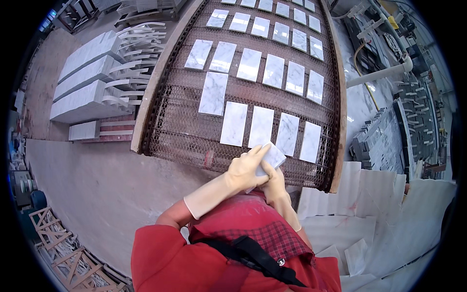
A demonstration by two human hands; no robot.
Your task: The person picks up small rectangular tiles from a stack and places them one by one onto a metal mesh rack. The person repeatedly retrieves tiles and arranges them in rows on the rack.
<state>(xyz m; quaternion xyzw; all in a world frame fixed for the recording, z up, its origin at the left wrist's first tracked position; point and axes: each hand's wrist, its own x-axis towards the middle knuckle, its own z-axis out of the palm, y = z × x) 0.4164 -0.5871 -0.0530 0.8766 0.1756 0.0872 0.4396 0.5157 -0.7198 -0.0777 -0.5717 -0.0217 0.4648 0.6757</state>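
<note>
Cream rubber gloves cover both of my hands. My left hand (244, 169) and my right hand (276, 186) are closed together round a white marble tile (274, 155) near my body. It is tilted, and whether more than one tile is in the grip I cannot tell. Just beyond it lies a mesh conveyor belt (177, 124) carrying rows of white, grey-veined rectangular tiles. The nearest row has a tile (261, 125) right past my hands, with another tile (288, 134) to its right. One tile (213, 93) sits farther up on the left.
Wooden rails (146, 114) edge the belt on both sides. To the left, stacked white slabs (87, 100) with strips between them rest on a pallet. White foam sheets (335, 194) lie at the right, below a grey pipe (382, 75). A wooden crate (68, 263) stands lower left.
</note>
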